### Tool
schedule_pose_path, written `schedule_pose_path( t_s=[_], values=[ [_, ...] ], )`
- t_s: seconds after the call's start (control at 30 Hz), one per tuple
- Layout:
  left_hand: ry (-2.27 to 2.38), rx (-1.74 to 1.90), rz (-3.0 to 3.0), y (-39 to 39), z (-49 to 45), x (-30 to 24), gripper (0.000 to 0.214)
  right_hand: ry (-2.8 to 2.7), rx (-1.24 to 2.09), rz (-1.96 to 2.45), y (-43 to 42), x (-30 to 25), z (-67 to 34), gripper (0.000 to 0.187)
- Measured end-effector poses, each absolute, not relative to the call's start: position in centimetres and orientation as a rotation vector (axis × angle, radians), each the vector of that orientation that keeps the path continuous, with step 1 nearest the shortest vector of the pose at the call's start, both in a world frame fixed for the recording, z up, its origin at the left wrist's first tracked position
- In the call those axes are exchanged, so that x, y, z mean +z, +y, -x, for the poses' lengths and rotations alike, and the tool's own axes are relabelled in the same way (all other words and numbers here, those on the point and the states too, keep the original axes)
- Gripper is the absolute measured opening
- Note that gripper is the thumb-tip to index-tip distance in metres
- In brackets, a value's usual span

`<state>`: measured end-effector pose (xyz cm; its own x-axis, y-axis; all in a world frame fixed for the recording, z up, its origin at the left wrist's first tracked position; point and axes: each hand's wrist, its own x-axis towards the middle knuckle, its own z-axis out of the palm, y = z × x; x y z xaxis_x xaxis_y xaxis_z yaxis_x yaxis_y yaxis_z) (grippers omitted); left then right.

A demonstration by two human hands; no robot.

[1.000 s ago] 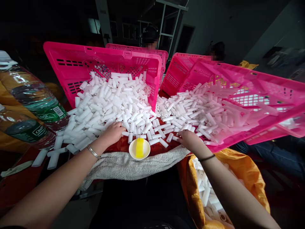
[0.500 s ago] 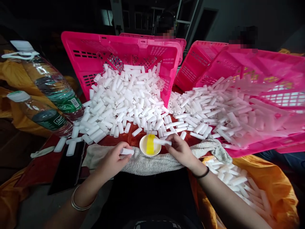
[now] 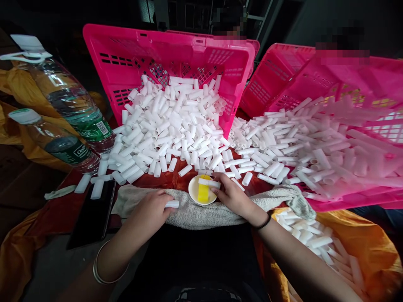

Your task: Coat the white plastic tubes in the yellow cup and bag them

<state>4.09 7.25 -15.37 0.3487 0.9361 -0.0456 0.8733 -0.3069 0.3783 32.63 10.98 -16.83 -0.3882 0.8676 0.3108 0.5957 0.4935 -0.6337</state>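
My left hand is closed on a short white tube just above the grey towel. Between the fingers of my right hand is another white tube, which lies across the top of a small white bowl. In that bowl stands a yellow block with a thin pin-like thing sticking up from it. The bowl rests at the towel's far edge. Beyond it a big heap of loose white tubes spills toward my hands.
Pink crates lie tipped on the red table; another pink crate is at right. Two water bottles and a dark phone-like slab are at left. An orange sack of tubes sits low right. Two people are behind the crates.
My right hand's tube has shifted across the bowl and now lies in front of the yellow block's top. My left hand has turned, palm more downward, still with its tube. The view has tilted slightly.
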Motion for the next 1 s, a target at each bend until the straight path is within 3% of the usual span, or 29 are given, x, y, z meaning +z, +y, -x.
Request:
schedule_pose_path(
  t_s=[0.1,0.3,0.4,0.5,0.63,0.77,0.9,1.0],
  values=[
    [1.652,0.218,-2.371,7.4,-4.1,-15.6,0.022,-2.162,0.597,1.204,10.9,-16.0,-32.7,0.025],
    [1.387,0.622,-2.398,8.1,-5.4,-16.1,0.021,-2.219,0.669,1.022,10.6,-15.4,-33.6,0.024],
    [1.26,0.72,-2.402,8.8,-7.0,-16.9,0.059,-2.1,0.776,1.167,10.0,-15.7,-33.8,0.032],
    [1.191,0.771,-2.414,9.6,-8.8,-17.6,0.082,-2.135,0.7,1.142,9.3,-15.9,-33.8,0.023],
    [1.184,0.784,-2.358,10.4,-10.1,-18.2,0.091,-2.242,0.594,0.925,8.8,-16.2,-34.1,0.019],
    [1.203,0.756,-2.253,10.6,-10.0,-18.5,0.094,-2.083,0.789,1.044,8.6,-16.5,-34.2,0.031],
    [1.195,0.749,-2.211,10.7,-9.7,-18.7,0.09,-2.153,0.663,1.032,8.1,-16.2,-33.9,0.018],
    [1.206,0.731,-2.192,10.7,-9.8,-18.6,0.089,-2.103,0.711,1.031,7.6,-16.1,-33.7,0.019]
  ],
)
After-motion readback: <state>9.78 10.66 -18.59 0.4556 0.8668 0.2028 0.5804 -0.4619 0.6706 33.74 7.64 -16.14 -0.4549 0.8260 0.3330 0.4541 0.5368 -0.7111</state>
